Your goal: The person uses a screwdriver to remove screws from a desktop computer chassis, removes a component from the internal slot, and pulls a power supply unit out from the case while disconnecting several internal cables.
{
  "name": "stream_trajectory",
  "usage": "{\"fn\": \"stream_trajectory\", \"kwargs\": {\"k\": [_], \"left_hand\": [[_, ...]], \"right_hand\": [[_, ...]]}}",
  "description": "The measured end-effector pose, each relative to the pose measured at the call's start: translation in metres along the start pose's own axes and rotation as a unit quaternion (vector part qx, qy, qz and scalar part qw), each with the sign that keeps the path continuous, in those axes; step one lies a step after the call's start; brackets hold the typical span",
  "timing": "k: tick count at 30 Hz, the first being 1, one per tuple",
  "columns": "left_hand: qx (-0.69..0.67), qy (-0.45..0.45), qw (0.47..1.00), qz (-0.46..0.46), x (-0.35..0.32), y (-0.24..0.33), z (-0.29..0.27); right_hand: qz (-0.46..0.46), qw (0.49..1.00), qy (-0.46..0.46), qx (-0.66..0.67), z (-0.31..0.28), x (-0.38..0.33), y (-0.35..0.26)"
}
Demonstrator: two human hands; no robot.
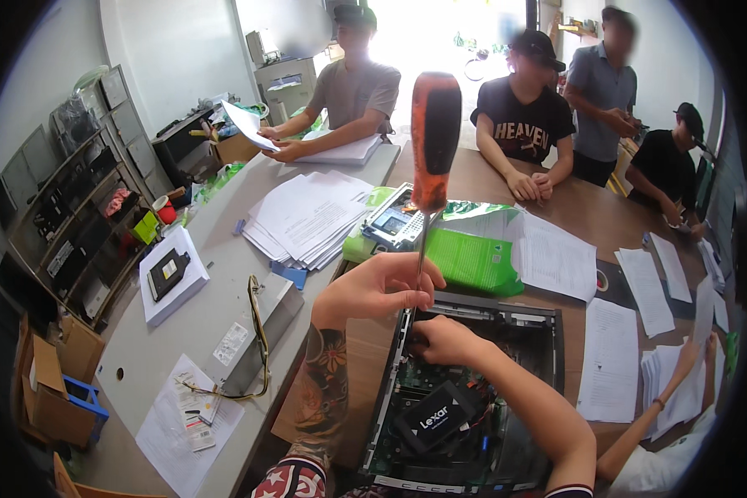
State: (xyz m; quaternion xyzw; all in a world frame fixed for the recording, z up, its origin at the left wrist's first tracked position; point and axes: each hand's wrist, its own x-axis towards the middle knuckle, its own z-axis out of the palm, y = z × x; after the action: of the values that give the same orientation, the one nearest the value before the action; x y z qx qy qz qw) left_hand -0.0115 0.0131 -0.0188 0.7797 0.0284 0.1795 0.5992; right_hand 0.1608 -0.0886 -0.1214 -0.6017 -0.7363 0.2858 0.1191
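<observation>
A screwdriver (430,166) with an orange-and-black handle is standing nearly upright over the far left corner of an open computer case (473,390), its tip going down out of sight at the case's rim. The left hand (378,286) is pinching the shaft between fingertips and thumb, so its grip is closing on the screwdriver low on the metal. The right hand (444,340) is reaching into the case just below, fingers curled against the inside near the tip; I cannot tell whether its grip is holding anything. Inside the case a black drive (434,415) is lying flat over the green board. The case is sitting at the near edge of the brown counter (573,216). Just beyond it a green bag (473,259) is lying, with a metal part (394,220) at its left and loose sheets (610,357) to the right. On the grey counter (216,290) at the left, a paper stack (307,217) is resting toward the far edge. Other people are standing along the far side.
</observation>
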Motion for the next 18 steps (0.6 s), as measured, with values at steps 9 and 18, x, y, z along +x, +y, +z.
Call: {"fn": "stream_trajectory", "kwargs": {"k": [9, 18], "left_hand": [[0.024, -0.024, 0.999, 0.03, 0.002, -0.006, -0.002], [0.049, 0.017, 0.999, 0.011, 0.0, -0.006, -0.002]], "right_hand": [[0.006, 1.0, 0.008, -0.027, 0.001, 0.0, 0.002], [-0.005, 1.0, 0.001, 0.0, -0.001, 0.0, -0.003]]}}
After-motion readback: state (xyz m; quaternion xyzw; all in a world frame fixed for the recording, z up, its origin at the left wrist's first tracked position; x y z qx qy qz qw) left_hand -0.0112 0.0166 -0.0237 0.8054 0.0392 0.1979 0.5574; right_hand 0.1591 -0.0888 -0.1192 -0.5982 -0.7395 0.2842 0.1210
